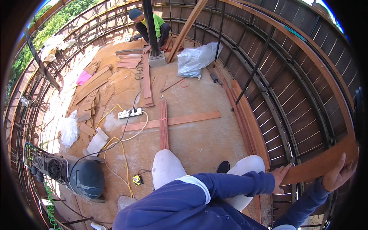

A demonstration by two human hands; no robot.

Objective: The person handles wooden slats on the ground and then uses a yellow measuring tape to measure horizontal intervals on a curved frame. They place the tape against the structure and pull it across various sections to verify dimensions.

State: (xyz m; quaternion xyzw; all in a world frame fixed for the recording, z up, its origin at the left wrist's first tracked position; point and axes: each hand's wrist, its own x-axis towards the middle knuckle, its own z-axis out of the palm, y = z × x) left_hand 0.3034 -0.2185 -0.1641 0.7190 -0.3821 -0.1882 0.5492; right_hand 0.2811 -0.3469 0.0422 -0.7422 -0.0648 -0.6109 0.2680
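Observation:
At the right, a reddish-brown wooden board (320, 164) lies against the slatted wall in both my hands. My left hand (281, 178) grips its nearer left end, fingers along the edge and thumb below. My right hand (337, 175) holds the board near its far right end, thumb raised and fingers spread against the wood. Behind the board run dark metal rails (285, 126) fixed to the wall. Part of the board's right end is lost in the dark picture rim.
A co-worker (157, 28) crouches at the far side by a black post (150, 30). An air compressor (86, 178) stands at left, near yellow cable and a white power strip (129, 113). Bundled strips (163, 126), a tape measure (137, 179) and plastic sheeting (197, 59) lie on the floor.

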